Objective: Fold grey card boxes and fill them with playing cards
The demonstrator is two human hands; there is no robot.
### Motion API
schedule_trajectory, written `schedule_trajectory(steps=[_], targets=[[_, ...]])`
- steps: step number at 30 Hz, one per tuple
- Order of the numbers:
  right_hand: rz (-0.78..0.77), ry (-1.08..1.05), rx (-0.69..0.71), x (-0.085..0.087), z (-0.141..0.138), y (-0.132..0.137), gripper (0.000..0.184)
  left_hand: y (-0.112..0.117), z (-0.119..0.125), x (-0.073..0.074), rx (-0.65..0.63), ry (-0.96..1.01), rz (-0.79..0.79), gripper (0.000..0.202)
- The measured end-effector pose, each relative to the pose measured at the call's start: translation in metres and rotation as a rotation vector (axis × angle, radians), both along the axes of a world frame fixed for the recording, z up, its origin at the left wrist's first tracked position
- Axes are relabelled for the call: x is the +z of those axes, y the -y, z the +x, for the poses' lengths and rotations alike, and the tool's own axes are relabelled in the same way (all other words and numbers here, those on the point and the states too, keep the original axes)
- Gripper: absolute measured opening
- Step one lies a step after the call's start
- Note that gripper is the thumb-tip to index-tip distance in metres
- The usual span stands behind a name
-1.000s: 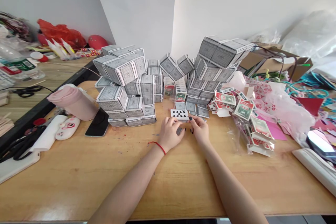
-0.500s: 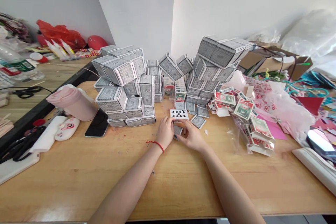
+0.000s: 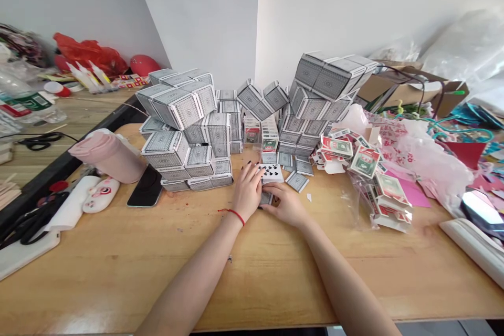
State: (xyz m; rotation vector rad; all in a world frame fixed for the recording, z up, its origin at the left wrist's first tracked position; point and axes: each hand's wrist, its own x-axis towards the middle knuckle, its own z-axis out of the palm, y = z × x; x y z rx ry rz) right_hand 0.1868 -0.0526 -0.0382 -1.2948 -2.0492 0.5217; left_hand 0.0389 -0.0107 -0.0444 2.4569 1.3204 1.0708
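My left hand [image 3: 248,191], with a red string at the wrist, lies with its fingers stretched forward and slightly spread. Its fingertips reach the left edge of a face-up spade playing card [image 3: 271,170]. Just in front of me, my right hand [image 3: 288,205] closes thumb and fingers round a grey-patterned playing card [image 3: 266,198], which looks folded and is partly hidden by both hands. Past the hands, several loose grey-backed cards [image 3: 297,181] lie on the table, some overlapping.
Stacks of card-built blocks rise at left [image 3: 189,152] and right [image 3: 311,105], with a card-built row [image 3: 252,134] between. Opened card boxes [image 3: 366,163] pile at right beside a plastic bag [image 3: 417,152]. A phone [image 3: 145,187] and a pink cup [image 3: 110,155] sit at left.
My left hand's fingers have come off the patterned card and stretched forward to the face-up card's left edge. The right hand has stayed nearly in place.
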Motion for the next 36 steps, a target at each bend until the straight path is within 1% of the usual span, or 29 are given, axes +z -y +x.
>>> schedule_trajectory(steps=[4,8,11,13,15,18,21,24,26,28,30,33,36], targets=[[0.012,-0.018,-0.018,-0.003,0.0,0.0,0.034,-0.006,-0.002,-0.008,0.005,-0.058,-0.048,0.035],[0.028,-0.099,-0.067,-0.006,-0.001,-0.001,0.023,-0.005,-0.004,-0.005,0.012,-0.083,-0.032,0.03],[0.077,-0.177,-0.189,-0.009,0.0,-0.005,0.019,-0.005,-0.005,-0.002,-0.02,-0.102,0.019,0.026],[0.113,-0.213,-0.281,-0.011,0.002,-0.008,0.019,-0.007,-0.004,-0.003,-0.05,-0.105,0.055,0.025],[0.138,-0.248,-0.343,-0.013,0.003,-0.011,0.021,-0.009,-0.004,-0.006,-0.067,-0.109,0.078,0.024],[0.148,-0.274,-0.351,-0.016,0.005,-0.014,0.028,-0.01,-0.005,-0.009,-0.072,-0.115,0.098,0.026],[0.166,-0.262,-0.338,-0.018,0.005,-0.016,0.033,-0.008,-0.004,-0.008,-0.065,-0.08,0.137,0.031],[0.212,-0.266,-0.356,-0.018,0.004,-0.016,0.029,-0.005,-0.003,-0.006,-0.08,-0.006,0.199,0.033],[0.242,-0.29,-0.373,-0.017,0.004,-0.016,0.025,-0.003,-0.001,-0.005,-0.124,0.045,0.223,0.033],[0.258,-0.319,-0.404,-0.016,0.004,-0.015,0.023,-0.002,-0.001,-0.004,-0.149,0.08,0.211,0.032],[0.245,-0.346,-0.463,-0.016,0.005,-0.014,0.024,-0.003,0.0,-0.005,-0.125,0.078,0.155,0.036],[0.185,-0.413,-0.616,-0.015,0.008,-0.014,0.025,-0.007,0.0,-0.007,-0.069,0.006,0.041,0.047],[0.103,-0.517,-0.758,-0.015,0.011,-0.016,0.027,-0.01,0.001,-0.012,-0.066,-0.069,-0.018,0.041]])
